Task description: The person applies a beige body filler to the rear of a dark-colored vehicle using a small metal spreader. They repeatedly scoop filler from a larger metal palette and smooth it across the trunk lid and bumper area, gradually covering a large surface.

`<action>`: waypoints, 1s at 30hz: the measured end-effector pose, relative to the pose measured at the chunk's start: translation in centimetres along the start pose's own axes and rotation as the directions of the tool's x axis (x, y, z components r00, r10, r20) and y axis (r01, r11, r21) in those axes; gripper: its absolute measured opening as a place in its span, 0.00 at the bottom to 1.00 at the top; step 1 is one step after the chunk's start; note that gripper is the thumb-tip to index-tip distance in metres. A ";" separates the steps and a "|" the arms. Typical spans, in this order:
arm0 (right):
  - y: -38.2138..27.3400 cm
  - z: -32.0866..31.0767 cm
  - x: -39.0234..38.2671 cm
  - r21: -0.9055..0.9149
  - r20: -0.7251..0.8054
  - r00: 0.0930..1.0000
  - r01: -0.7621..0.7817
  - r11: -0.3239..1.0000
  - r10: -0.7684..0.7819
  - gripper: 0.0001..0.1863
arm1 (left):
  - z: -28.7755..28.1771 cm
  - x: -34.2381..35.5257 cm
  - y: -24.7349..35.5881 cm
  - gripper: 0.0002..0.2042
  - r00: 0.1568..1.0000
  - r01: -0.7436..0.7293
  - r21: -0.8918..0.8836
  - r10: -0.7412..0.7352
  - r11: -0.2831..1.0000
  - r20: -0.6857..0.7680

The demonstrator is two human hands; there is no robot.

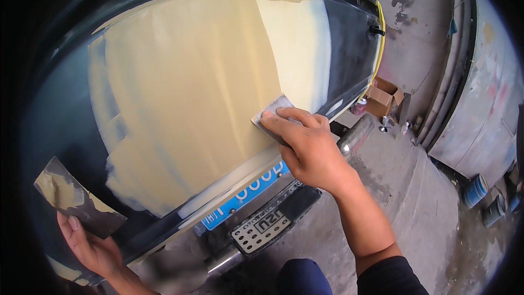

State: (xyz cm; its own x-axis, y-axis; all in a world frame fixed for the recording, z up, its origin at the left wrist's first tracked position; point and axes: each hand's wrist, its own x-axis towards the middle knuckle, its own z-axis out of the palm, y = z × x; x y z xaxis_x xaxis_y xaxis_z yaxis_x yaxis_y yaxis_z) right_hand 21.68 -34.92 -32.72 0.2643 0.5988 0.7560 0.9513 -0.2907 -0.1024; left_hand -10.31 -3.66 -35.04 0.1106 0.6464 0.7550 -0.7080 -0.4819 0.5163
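In the head view there are two bare hands, two thin flat tools and one curved vehicle panel (pixel 352 33), smooth and dark where bare. One broad patch of beige filler (pixel 174 87), matte and streaked, covers most of the panel's middle; one paler cream band (pixel 295 38) adjoins it toward the panel's right end.

The right hand (pixel 314 147) is closed around one grey spreader (pixel 277 105), a thin, straight-edged sheet, fingers laid over its face, at the lower right part of the panel's filler. The left hand (pixel 95 248) pinches one smeared plate (pixel 76 196) by its lower edge, thumb on the face, in front of the panel's lower left; the plate is roughly rectangular, dark grey, with thick beige paste on it.

Below the panel are one blue number plate (pixel 244 195) and one step pad (pixel 262 229) with rows of round holes. One yellow strip (pixel 381 38) follows the panel's right edge. Beyond that edge stand one open cardboard box (pixel 382 97), one small reddish can (pixel 359 106) and, farther right, two cylindrical tins, one blue tin (pixel 475 190) and one dark tin (pixel 494 210).
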 end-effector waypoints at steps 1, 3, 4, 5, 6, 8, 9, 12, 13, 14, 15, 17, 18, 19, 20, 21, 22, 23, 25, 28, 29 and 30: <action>0.1 0.5 -0.6 -0.008 -0.003 1.000 0.001 1.000 -0.001 0.32 | 0.1 0.0 0.1 0.23 1.000 -0.002 0.019 0.002 1.000 -0.011; 0.3 1.5 -1.6 -0.017 -0.019 1.000 0.002 1.000 -0.002 0.31 | 0.1 0.0 0.2 0.23 1.000 -0.006 0.038 0.006 0.999 -0.014; 0.6 1.9 -2.2 -0.030 -0.017 1.000 0.002 1.000 -0.003 0.30 | 0.2 0.1 0.2 0.22 1.000 -0.006 0.036 0.007 0.999 -0.006; 0.8 2.4 -2.7 -0.042 -0.015 1.000 0.004 0.999 -0.004 0.30 | 0.2 0.1 0.2 0.22 1.000 -0.009 0.035 0.009 0.999 0.002; 1.0 2.9 -3.2 -0.040 -0.021 1.000 0.006 0.999 -0.006 0.30 | 0.2 0.1 0.2 0.22 1.000 -0.007 0.040 0.007 0.999 -0.005; 1.3 3.8 -3.9 -0.036 -0.033 0.999 0.010 0.999 -0.012 0.29 | 0.1 0.2 0.3 0.22 1.000 -0.005 0.048 0.006 0.999 -0.018; 1.4 4.2 -4.3 -0.037 -0.036 0.999 0.011 0.999 -0.012 0.29 | 0.1 0.2 0.3 0.22 1.000 -0.010 0.052 0.012 0.999 -0.027; 1.9 5.0 -5.3 -0.042 -0.048 0.999 0.015 0.999 -0.017 0.29 | 0.0 0.2 0.2 0.22 0.999 -0.025 0.048 0.027 0.999 -0.033; 2.0 5.2 -5.6 -0.042 -0.052 0.998 0.017 0.999 -0.020 0.29 | -0.1 0.3 0.1 0.22 0.999 -0.029 0.041 0.029 0.999 -0.020; 2.1 5.4 -5.7 -0.039 -0.056 0.998 0.023 0.999 -0.025 0.29 | -0.3 0.4 0.1 0.22 0.999 -0.034 0.035 0.035 0.999 -0.009; 2.3 5.7 -5.9 -0.039 -0.050 0.998 0.025 0.999 -0.026 0.29 | -0.3 0.4 0.1 0.21 0.999 -0.039 0.034 0.039 0.999 0.006; 2.6 5.9 -6.3 -0.044 -0.041 0.999 0.025 0.999 -0.027 0.29 | 0.0 0.5 0.0 0.21 0.998 -0.047 0.028 0.046 0.998 0.039; 2.8 5.8 -6.6 -0.065 -0.038 0.999 0.017 0.998 -0.019 0.28 | 0.3 0.4 -0.1 0.21 0.996 -0.059 0.038 0.056 0.998 0.071; 3.1 5.7 -7.0 -0.086 -0.035 0.999 0.009 0.996 -0.012 0.28 | 0.5 0.5 -0.4 0.21 0.996 -0.053 0.035 0.050 0.998 0.079; 3.0 5.6 -6.9 -0.104 -0.035 0.999 0.007 0.995 -0.010 0.28 | 0.4 0.7 -0.5 0.21 0.995 -0.053 0.034 0.050 0.998 0.084; 2.8 5.1 -7.0 -0.092 -0.043 0.999 -0.013 0.996 0.009 0.28 | 0.3 0.8 -0.6 0.21 0.995 -0.052 0.033 0.049 0.998 0.089; 2.4 4.4 -7.3 -0.081 -0.051 0.998 -0.034 0.996 0.030 0.28 | 0.4 0.6 -0.7 0.20 0.997 -0.035 0.017 0.033 0.999 0.072; 2.0 3.6 -7.5 -0.072 -0.067 0.997 -0.051 0.996 0.046 0.28 | 1.2 0.4 -0.6 0.20 0.997 -0.031 0.015 0.030 0.999 0.072; 0.1 1.7 -7.8 0.120 -0.140 0.990 -0.017 0.993 0.034 0.29 | 1.9 -0.2 -0.2 0.20 0.982 0.023 -0.041 -0.015 0.999 0.191; -3.4 -0.7 -7.9 0.476 -0.177 0.984 0.077 0.876 0.009 0.31 | 8.2 -5.7 -0.1 0.20 0.976 0.167 -0.083 -0.153 0.983 0.156; -4.9 -1.2 -7.6 0.623 -0.179 0.984 0.119 0.773 -0.007 0.30 | 9.8 -7.9 -0.4 0.20 0.964 0.219 -0.125 -0.196 0.968 0.178; -6.2 -1.4 -7.3 0.743 -0.183 0.982 0.170 0.647 -0.049 0.30 | 12.0 -10.1 -0.3 0.20 0.954 0.277 -0.171 -0.248 0.946 0.169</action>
State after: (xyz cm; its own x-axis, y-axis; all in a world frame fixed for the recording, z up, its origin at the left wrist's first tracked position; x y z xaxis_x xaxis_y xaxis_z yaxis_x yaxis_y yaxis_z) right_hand 13.68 -38.51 -36.70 0.1843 0.4658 0.8655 0.7784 0.4685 -0.4179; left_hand -2.91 -17.14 -37.97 0.3994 0.6361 0.6602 -0.7580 -0.1760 0.6281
